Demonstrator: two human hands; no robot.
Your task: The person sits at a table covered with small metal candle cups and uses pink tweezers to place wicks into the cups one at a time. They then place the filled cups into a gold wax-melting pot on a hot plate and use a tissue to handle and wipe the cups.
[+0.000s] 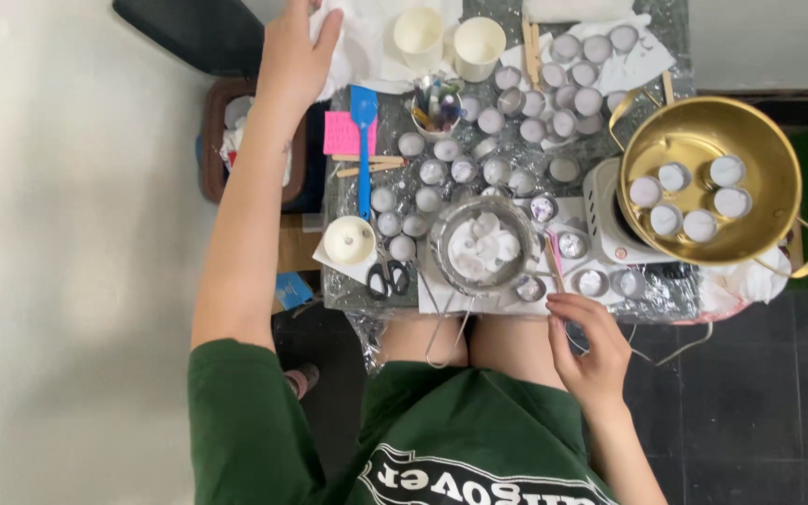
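- The small table (675,28), wrapped in crinkled silver foil, stands between a pale wall on the left and a dark tiled floor on the right; the person in a green shirt sits at its near edge, bare knees under it.
- The left hand (294,51) reaches far across to the table's back left corner, fingers loosely spread over crumpled white tissue paper (359,42); whether it grips the paper I cannot tell.
- The right hand (591,351) hovers at the near edge, fingers curled and pinching near a thin wooden stick (554,266); actual contact is unclear.
- Just left of that hand sits a clear glass bowl with white wax pieces (483,245), on a wire handle.
- Many small round metal tealight cups (530,126) crowd the middle and back of the foil.
- A shiny brass pot holding five white-filled cups (708,182) rests on a small white hot plate (605,220) at the right.
- A blue silicone spatula (364,140), black-handled scissors (387,278) and two cream paper cups (448,39) lie on the left and back.
- A brown bin (212,140) stands on the floor beside the table.
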